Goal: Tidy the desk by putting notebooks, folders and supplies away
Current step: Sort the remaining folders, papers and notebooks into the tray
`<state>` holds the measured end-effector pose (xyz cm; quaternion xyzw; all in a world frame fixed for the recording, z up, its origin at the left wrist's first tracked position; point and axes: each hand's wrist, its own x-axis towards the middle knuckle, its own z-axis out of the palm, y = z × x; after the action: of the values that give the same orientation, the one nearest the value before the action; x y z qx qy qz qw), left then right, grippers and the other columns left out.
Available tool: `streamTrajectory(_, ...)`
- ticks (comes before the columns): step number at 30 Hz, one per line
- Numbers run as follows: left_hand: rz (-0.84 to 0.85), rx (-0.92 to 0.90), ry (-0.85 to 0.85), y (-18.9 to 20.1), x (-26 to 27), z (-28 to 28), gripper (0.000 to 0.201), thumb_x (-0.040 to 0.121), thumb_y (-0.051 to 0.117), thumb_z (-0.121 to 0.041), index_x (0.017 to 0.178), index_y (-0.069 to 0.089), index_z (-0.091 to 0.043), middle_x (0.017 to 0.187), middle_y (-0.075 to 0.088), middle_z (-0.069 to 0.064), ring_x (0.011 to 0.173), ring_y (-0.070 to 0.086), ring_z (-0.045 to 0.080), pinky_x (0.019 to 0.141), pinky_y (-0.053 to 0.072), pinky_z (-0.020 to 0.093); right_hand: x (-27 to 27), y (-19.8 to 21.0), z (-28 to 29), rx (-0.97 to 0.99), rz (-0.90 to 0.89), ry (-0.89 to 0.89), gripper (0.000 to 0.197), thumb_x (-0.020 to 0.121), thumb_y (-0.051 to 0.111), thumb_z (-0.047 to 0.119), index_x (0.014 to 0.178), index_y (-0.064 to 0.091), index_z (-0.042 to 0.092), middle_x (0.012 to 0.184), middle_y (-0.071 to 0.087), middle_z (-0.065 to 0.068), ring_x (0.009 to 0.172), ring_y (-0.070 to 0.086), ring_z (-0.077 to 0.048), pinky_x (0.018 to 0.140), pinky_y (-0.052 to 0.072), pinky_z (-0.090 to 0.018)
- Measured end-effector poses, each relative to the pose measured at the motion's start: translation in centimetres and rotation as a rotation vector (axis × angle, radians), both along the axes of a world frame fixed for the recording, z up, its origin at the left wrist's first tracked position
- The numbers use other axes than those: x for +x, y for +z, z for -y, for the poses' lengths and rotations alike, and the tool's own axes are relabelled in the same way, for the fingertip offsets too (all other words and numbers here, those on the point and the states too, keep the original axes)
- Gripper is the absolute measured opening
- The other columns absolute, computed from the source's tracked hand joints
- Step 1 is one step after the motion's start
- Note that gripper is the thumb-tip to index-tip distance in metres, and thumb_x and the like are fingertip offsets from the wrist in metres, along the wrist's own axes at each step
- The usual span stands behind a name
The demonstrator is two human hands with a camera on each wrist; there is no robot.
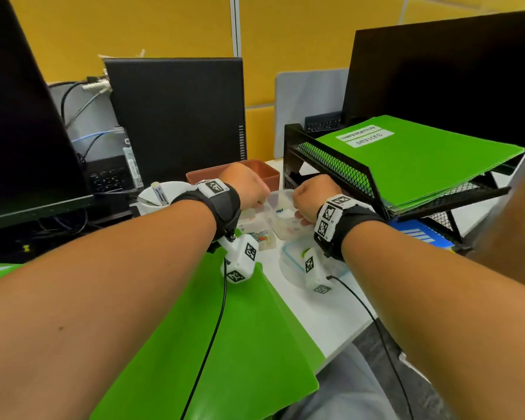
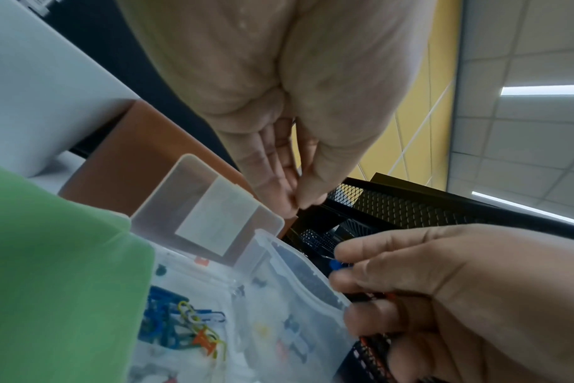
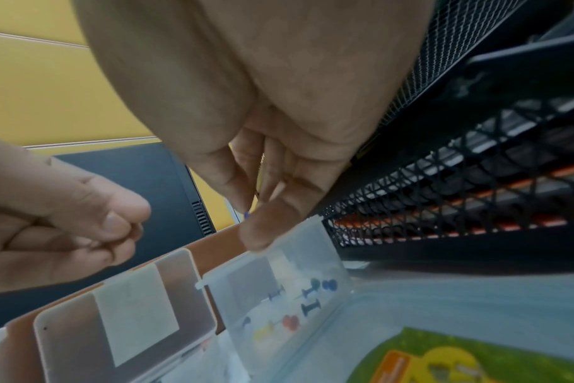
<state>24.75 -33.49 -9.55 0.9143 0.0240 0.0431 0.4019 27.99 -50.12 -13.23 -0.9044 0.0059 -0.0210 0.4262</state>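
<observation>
A small clear pin box (image 1: pixel 281 227) stands open on the desk with several coloured push pins (image 3: pixel 307 295) inside. Above it my right hand (image 1: pixel 296 204) pinches a blue push pin (image 2: pixel 335 264) between thumb and fingertips; the right wrist view shows only the pin's tip (image 3: pixel 246 214). My left hand (image 1: pixel 259 203) hovers just left of that box with its fingers curled and its fingertips (image 2: pixel 299 202) pressed together, and I see nothing between them. Beside it is a clear paper-clip box (image 2: pixel 184 326) with its lid (image 2: pixel 213 220) raised. A green folder (image 1: pixel 225 328) lies under my left forearm.
A black mesh tray rack (image 1: pixel 340 168) at the right carries another labelled green folder (image 1: pixel 422 159), with a blue notebook (image 1: pixel 419 234) below it. A brown tray (image 1: pixel 264 174) sits behind the boxes, a white cup (image 1: pixel 161 195) with pens at the left. Monitors and a computer tower line the back.
</observation>
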Motion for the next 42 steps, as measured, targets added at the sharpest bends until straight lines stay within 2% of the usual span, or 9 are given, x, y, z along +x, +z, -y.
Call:
streamTrajectory(2,-0.023,0.006,0.046,-0.1,0.2,-0.2,0.011,0.09,0.069,-0.005,0.09,0.079,-0.007,0.091,0.077,0.008,0.088,0.075,0.021,0.085,0.062,0.036,0.0,-0.2,-0.2,-0.034,-0.021,0.027,0.012,0.095,0.059,0.011,0.093,0.069,0.018,0.087,0.073,-0.008,0.07,0.074,-0.024,0.055,0.058,-0.031)
streamTrajectory(7,-0.013,0.098,0.063,-0.6,-0.2,-2.0,0.014,0.084,0.069,-0.005,0.083,0.079,-0.015,0.084,0.076,0.003,0.081,0.072,0.02,0.086,0.062,0.038,0.1,-0.4,-2.7,-0.398,0.094,0.161,0.018,0.093,0.064,0.02,0.098,0.08,0.015,0.1,0.076,-0.006,0.093,0.071,-0.027,0.088,0.06,-0.039)
streamTrajectory(10,-0.009,0.173,0.077,-0.7,-0.8,-3.5,0.016,0.085,0.066,-0.008,0.096,0.079,-0.008,0.093,0.077,0.008,0.089,0.072,0.024,0.085,0.061,0.044,-0.3,-0.2,-5.2,-0.582,0.11,0.313,0.013,0.088,0.07,0.019,0.096,0.08,0.021,0.1,0.075,0.0,0.094,0.07,-0.023,0.089,0.059,-0.036)
streamTrajectory(14,-0.017,0.167,0.085,-1.0,-1.4,-5.6,0.013,0.082,0.068,-0.012,0.086,0.081,-0.01,0.087,0.078,0.007,0.086,0.075,0.026,0.078,0.064,0.044,-0.4,-0.3,-8.2,-0.889,0.07,0.39,0.018,0.093,0.065,0.017,0.109,0.072,0.015,0.104,0.072,-0.002,0.098,0.069,-0.026,0.078,0.051,-0.031)
streamTrajectory(17,-0.029,0.163,0.05,-1.4,-1.7,-6.5,0.013,0.082,0.069,-0.011,0.083,0.081,-0.011,0.083,0.078,0.006,0.082,0.075,0.025,0.08,0.063,0.041,0.0,-1.1,-9.2,-1.071,0.079,0.434,0.023,0.095,0.065,0.024,0.117,0.068,0.018,0.116,0.07,-0.003,0.11,0.067,-0.028,0.087,0.048,-0.036)
streamTrajectory(20,-0.03,0.167,0.024,-2.0,-1.7,-6.9,0.01,0.082,0.071,-0.011,0.08,0.081,-0.014,0.072,0.075,-0.003,0.073,0.069,0.016,0.079,0.062,0.032,0.6,-1.5,-9.4,-1.108,0.037,0.443,0.032,0.096,0.066,0.022,0.127,0.065,0.014,0.128,0.068,-0.007,0.12,0.064,-0.028,0.1,0.047,-0.037)
streamTrajectory(25,-0.083,0.182,-0.053,-2.9,-1.7,-7.1,0.009,0.078,0.08,-0.015,0.072,0.078,-0.022,0.073,0.074,-0.009,0.076,0.07,0.016,0.073,0.061,0.031,0.5,-1.3,-9.8,-1.121,0.003,0.462,0.033,0.096,0.066,0.014,0.129,0.063,0.008,0.125,0.067,-0.011,0.117,0.065,-0.029,0.087,0.05,-0.035)
streamTrajectory(34,-0.098,0.165,-0.049,-3.2,-1.8,-6.9,0.01,0.081,0.08,-0.015,0.074,0.076,-0.021,0.064,0.068,-0.009,0.071,0.066,0.015,0.08,0.062,0.035,0.5,-1.7,-9.8,-1.126,-0.06,0.479,0.033,0.094,0.07,0.013,0.124,0.064,0.004,0.073,0.044,-0.003,0.089,0.058,-0.026,0.076,0.047,-0.032)
streamTrajectory(42,-0.153,0.154,-0.076,-3.6,-2.2,-6.8,0.008,0.082,0.08,-0.015,0.088,0.08,-0.019,0.074,0.071,-0.007,0.075,0.066,0.015,0.084,0.061,0.035,0.4,-1.8,-9.7,-1.084,-0.077,0.438,0.039,0.095,0.071,0.022,0.128,0.06,0.005,0.124,0.065,-0.012,0.115,0.065,-0.029,0.089,0.052,-0.033)
